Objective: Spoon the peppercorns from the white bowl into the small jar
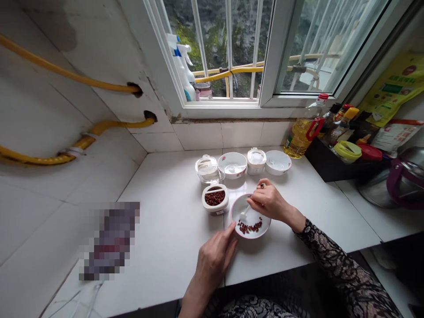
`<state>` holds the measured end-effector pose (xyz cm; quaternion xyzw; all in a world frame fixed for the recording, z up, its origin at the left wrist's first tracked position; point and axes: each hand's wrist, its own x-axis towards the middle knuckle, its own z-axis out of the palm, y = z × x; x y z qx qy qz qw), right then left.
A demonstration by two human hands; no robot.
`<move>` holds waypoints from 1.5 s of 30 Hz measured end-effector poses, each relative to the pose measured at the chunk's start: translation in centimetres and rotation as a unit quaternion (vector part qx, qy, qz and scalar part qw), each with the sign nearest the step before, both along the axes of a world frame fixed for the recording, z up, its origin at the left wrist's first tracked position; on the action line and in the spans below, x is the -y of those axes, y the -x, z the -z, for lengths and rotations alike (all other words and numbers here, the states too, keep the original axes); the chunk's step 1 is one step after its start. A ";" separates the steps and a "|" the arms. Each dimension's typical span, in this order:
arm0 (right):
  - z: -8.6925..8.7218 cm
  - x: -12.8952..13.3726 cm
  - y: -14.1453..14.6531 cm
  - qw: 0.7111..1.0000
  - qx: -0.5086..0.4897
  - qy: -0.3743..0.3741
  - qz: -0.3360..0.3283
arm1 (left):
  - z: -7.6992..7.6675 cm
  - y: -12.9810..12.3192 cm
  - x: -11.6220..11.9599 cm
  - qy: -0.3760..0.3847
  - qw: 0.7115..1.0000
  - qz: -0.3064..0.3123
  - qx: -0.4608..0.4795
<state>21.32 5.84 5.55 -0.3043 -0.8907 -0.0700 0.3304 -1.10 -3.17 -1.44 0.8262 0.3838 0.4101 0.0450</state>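
My right hand (pixel 269 202) is closed round the handle of a small white spoon (pixel 244 216), whose head points down into a white bowl with a pink rim (pixel 232 212). Reddish-brown peppercorns (pixel 250 227) lie scattered in the near part of that bowl. At the bowl's left edge, the fingers of my left hand (pixel 217 251) hold its rim, partly hidden from view. Just left of the bowl stands an uncovered seasoning jar (pixel 215 210), filled with the same dark red peppercorns (pixel 214 198).
Behind are two white bowls (pixel 232 167) (pixel 278 163) and two lidded jars (pixel 208 170) (pixel 256 161). An oil bottle (pixel 298 138), a black rack (pixel 318 163) with condiments and a metal kettle (pixel 377 187) stand right. A pixelated bundle (pixel 111 243) lies left.
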 end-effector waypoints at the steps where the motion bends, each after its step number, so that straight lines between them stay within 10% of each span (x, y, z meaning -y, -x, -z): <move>1: 0.1 0.1 0.0 1.000 -0.003 0.012 -0.011 | 0.0 0.0 0.0 0.001 1.000 0.001 0.000; 20: 1.2 0.8 0.2 0.970 -0.102 0.219 -0.002 | 0.6 0.5 -0.2 -0.010 1.000 0.011 -0.003; 45: 0.5 0.2 -1.1 0.843 -0.323 0.416 0.107 | -0.1 0.1 0.0 0.006 1.000 -0.003 0.001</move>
